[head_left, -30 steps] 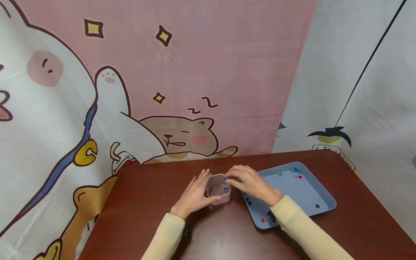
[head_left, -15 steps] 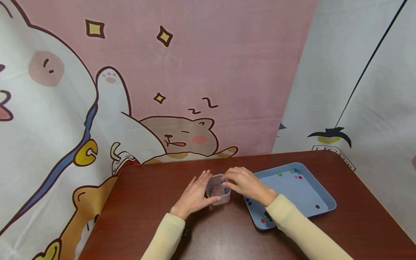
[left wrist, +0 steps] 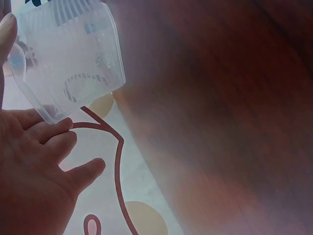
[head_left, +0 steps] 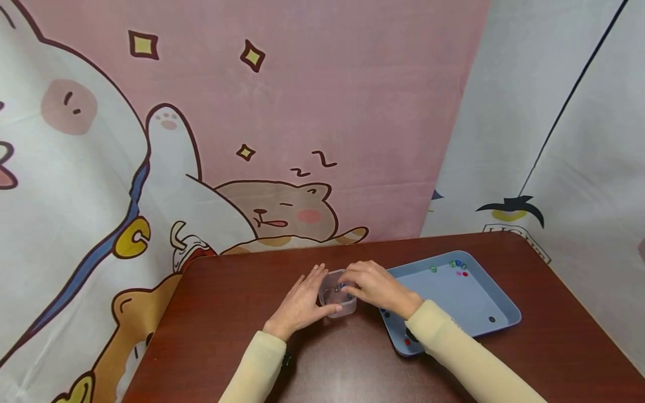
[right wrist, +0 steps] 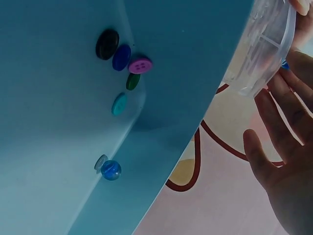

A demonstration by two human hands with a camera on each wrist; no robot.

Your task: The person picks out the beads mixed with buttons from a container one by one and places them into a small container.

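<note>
A small clear plastic container point(head_left: 346, 309) stands on the table with a few small pieces inside. My left hand point(head_left: 298, 305) holds it from the left, thumb along the near side and fingers along the far left side. In the left wrist view, fingertips touch the rim of the container point(left wrist: 58, 54). My right hand point(head_left: 375, 284) reaches over the container's opening from the right. Thumb and fingers pinch a small blue marble point(head_left: 342, 285), whose blue edge also shows between the fingers in the right wrist view. The right forearm passes over the blue tray point(head_left: 468, 302).
Green marbles point(head_left: 433, 269) and red and pink buttons lie near the tray's far edge. A dark button point(head_left: 492, 319) sits at its right. The right wrist view shows several buttons point(right wrist: 141, 65) and a blue swirled marble point(right wrist: 111, 170) along the tray's wall. A patterned curtain hangs behind.
My right hand has moved left and slightly down, bringing the blue marble from the container's right rim to over its inside. The left hand and container have stayed in place.
</note>
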